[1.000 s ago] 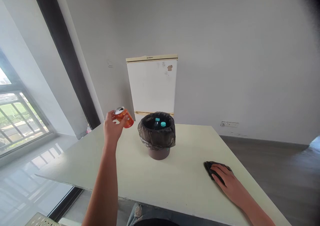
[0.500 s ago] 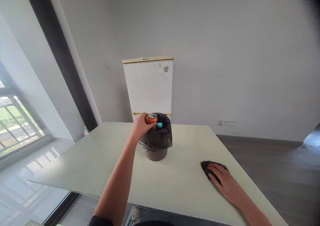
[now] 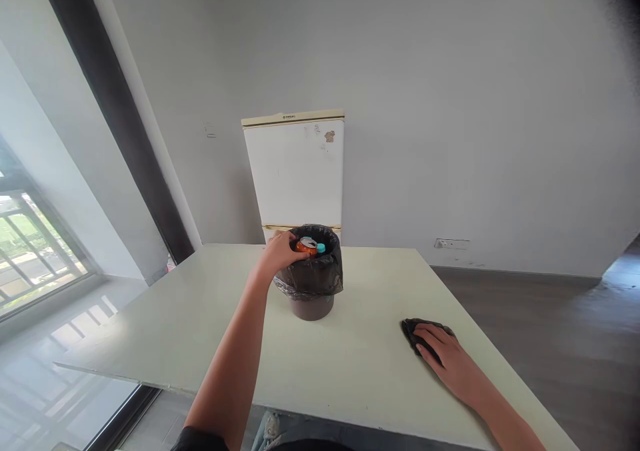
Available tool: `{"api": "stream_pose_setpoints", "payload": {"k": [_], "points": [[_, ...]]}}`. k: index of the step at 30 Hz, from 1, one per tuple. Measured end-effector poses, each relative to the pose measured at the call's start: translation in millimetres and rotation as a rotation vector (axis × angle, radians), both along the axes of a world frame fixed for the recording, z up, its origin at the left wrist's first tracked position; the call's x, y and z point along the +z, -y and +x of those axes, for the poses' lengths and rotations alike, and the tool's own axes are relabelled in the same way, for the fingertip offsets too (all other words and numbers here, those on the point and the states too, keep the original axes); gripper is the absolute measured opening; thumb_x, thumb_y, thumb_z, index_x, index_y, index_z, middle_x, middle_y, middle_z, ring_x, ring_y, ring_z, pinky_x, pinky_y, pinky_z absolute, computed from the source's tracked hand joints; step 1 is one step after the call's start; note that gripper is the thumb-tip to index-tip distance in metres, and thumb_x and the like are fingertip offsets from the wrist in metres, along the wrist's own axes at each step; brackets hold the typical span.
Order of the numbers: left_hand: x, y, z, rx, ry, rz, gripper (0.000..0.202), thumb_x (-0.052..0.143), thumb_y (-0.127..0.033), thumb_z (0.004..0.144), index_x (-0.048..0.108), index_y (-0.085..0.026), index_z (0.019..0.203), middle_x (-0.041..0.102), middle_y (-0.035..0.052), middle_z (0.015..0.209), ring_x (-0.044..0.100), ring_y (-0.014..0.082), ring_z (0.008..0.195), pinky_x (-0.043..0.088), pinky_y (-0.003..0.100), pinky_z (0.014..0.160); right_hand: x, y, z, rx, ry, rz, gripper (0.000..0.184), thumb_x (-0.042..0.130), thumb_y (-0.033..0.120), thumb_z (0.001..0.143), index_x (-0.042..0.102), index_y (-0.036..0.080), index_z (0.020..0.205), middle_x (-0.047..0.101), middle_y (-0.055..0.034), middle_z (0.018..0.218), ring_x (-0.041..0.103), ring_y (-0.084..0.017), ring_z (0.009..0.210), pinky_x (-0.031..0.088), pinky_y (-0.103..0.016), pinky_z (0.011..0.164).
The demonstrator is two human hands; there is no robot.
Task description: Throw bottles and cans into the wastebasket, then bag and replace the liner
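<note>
A dark trash bin (image 3: 313,308) lined with a black plastic bag (image 3: 315,279) stands upright on the table. Just inside its mouth, an orange drink can (image 3: 306,246) lies tilted, its silver top facing up and right. Beside the can shows a turquoise bottle cap (image 3: 321,248); what lies below is hidden. My left hand (image 3: 280,252) is at the bin's left rim, thumb and fingers apart, close to the can and no longer around it. At the right, my right hand (image 3: 447,364) lies flat with spread fingers on a crumpled black plastic bag or cloth (image 3: 413,331).
The pale table (image 3: 360,358) reaches from near my body towards a white refrigerator (image 3: 300,178) at the back wall. A wall socket (image 3: 453,244) sits low on the right. Left of the table is a window with railings (image 3: 30,244).
The orange can has gone from upright in my left hand to tilted and lower inside the bin. My left hand has let go and shifted slightly left. My right hand stays put.
</note>
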State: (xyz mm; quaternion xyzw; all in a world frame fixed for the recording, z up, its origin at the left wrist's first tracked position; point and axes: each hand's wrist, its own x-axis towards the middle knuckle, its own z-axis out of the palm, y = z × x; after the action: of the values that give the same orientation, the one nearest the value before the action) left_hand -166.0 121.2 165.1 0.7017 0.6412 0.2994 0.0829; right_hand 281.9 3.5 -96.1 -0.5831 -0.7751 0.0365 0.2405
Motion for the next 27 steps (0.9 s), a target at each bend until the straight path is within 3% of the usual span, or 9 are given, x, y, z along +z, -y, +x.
{"api": "stream_pose_setpoints", "payload": {"k": [3, 9, 15, 18, 20, 23, 27], "points": [[-0.1, 6.2, -0.7, -0.010, 0.060, 0.022, 0.070, 0.088, -0.061, 0.061, 0.071, -0.021, 0.116, 0.066, 0.0158, 0.137, 0.065, 0.0376, 0.119, 0.049, 0.036, 0.087, 0.5, 0.0, 0.2, 0.000, 0.011, -0.003, 0.051, 0.044, 0.057, 0.105, 0.073, 0.024, 0.130, 0.068, -0.0128, 0.141, 0.066, -0.035, 0.127, 0.058, -0.050, 0.104], [-10.8, 8.2, -14.0, 0.054, 0.379, 0.183, 0.058, 0.080, -0.060, 0.078, 0.066, -0.025, 0.121, 0.065, 0.0158, 0.137, 0.063, 0.0345, 0.123, 0.047, 0.039, 0.096, -5.6, -2.5, 3.9, 0.010, 0.025, 0.030, 0.047, 0.049, 0.055, 0.104, 0.072, 0.026, 0.131, 0.068, -0.0109, 0.141, 0.068, -0.033, 0.124, 0.059, -0.048, 0.101], [-61.0, 11.6, -56.1, 0.329, 0.657, 0.001, 0.046, 0.065, -0.062, 0.090, 0.062, -0.023, 0.116, 0.069, 0.0193, 0.134, 0.060, 0.0366, 0.132, 0.047, 0.044, 0.101, 7.5, 4.5, -2.5, 0.046, 0.080, 0.205, 0.043, 0.053, 0.048, 0.101, 0.067, 0.025, 0.135, 0.069, -0.0121, 0.137, 0.065, -0.035, 0.126, 0.054, -0.053, 0.106], [-91.0, 21.6, -74.4, 0.371, 0.736, -0.160, 0.054, 0.060, -0.071, 0.090, 0.064, -0.019, 0.104, 0.072, 0.0252, 0.124, 0.067, 0.0424, 0.120, 0.052, 0.049, 0.091, 18.8, 8.0, -4.7, 0.028, 0.028, 0.327, 0.036, 0.050, 0.040, 0.101, 0.065, 0.024, 0.129, 0.070, -0.0124, 0.131, 0.065, -0.033, 0.122, 0.053, -0.051, 0.101], [-107.5, 27.8, -82.5, 0.346, 0.797, -0.281, 0.057, 0.058, -0.074, 0.089, 0.064, -0.017, 0.097, 0.075, 0.0255, 0.116, 0.073, 0.0410, 0.107, 0.055, 0.049, 0.084, 26.7, 7.7, -7.4, -0.028, -0.045, 0.375, 0.029, 0.050, 0.040, 0.100, 0.065, 0.024, 0.119, 0.071, -0.0127, 0.122, 0.067, -0.032, 0.111, 0.053, -0.049, 0.093], [-123.7, 31.2, -89.2, 0.195, 1.040, -0.446, 0.053, 0.064, -0.068, 0.090, 0.068, -0.016, 0.095, 0.077, 0.0209, 0.109, 0.075, 0.0329, 0.101, 0.058, 0.043, 0.082, 40.9, 4.6, -22.3, -0.105, -0.195, 0.333, 0.025, 0.052, 0.043, 0.098, 0.064, 0.025, 0.110, 0.071, -0.0116, 0.113, 0.067, -0.031, 0.105, 0.053, -0.046, 0.090], [-130.2, 23.0, -90.2, -0.008, 1.452, -0.510, 0.029, 0.075, -0.045, 0.091, 0.070, -0.016, 0.090, 0.074, 0.0094, 0.089, 0.071, 0.0201, 0.078, 0.058, 0.036, 0.079, 65.1, 0.4, -73.9, -0.210, -0.591, -0.011, 0.031, 0.059, 0.051, 0.092, 0.062, 0.026, 0.110, 0.072, -0.0091, 0.106, 0.069, -0.028, 0.095, 0.055, -0.042, 0.085]]}}
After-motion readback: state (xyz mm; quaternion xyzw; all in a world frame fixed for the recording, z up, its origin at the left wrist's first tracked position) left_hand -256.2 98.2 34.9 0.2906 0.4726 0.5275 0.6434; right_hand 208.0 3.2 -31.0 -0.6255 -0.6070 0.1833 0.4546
